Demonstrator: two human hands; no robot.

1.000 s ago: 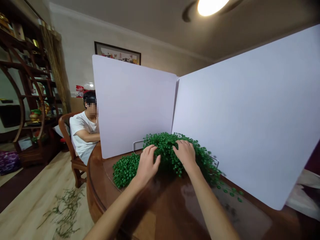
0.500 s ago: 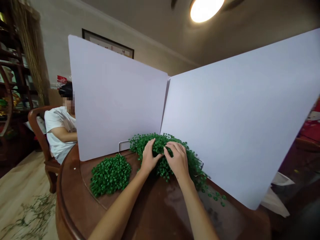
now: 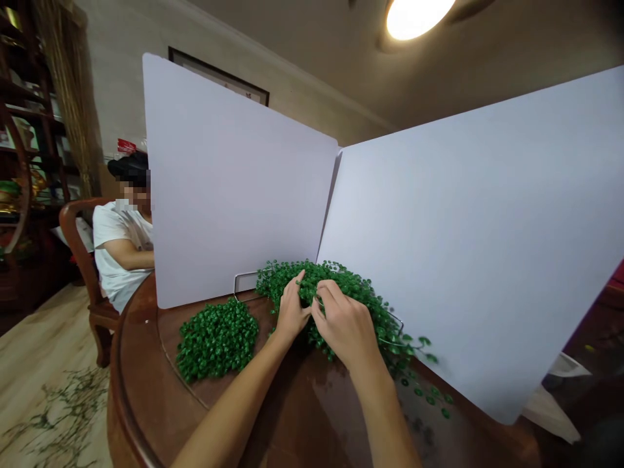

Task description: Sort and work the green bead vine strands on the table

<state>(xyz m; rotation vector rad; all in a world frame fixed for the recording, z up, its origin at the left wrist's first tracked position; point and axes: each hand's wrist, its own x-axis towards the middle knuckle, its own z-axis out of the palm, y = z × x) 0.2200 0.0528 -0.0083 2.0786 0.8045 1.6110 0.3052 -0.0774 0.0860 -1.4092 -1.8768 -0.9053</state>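
Both hands, left (image 3: 291,312) and right (image 3: 344,324), seemingly pinch strands in the green vine heap (image 3: 363,302).

Both hands meet on the big green leaf heap (image 3: 341,292). Left hand (image 3: 291,311) and right hand (image 3: 344,323) pinch into it; a smaller pile (image 3: 216,338) lies left.

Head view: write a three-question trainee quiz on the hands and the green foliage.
1. True or false: both hands are in the large pile of green artificial vines.
2. Where does the smaller green pile lie? A) left of the left hand B) right of the right hand C) on the floor
3. What stands directly behind the piles?

Key:
1. True; fingers of both meet in it.
2. A
3. A white folding board, upright on the round wooden table.
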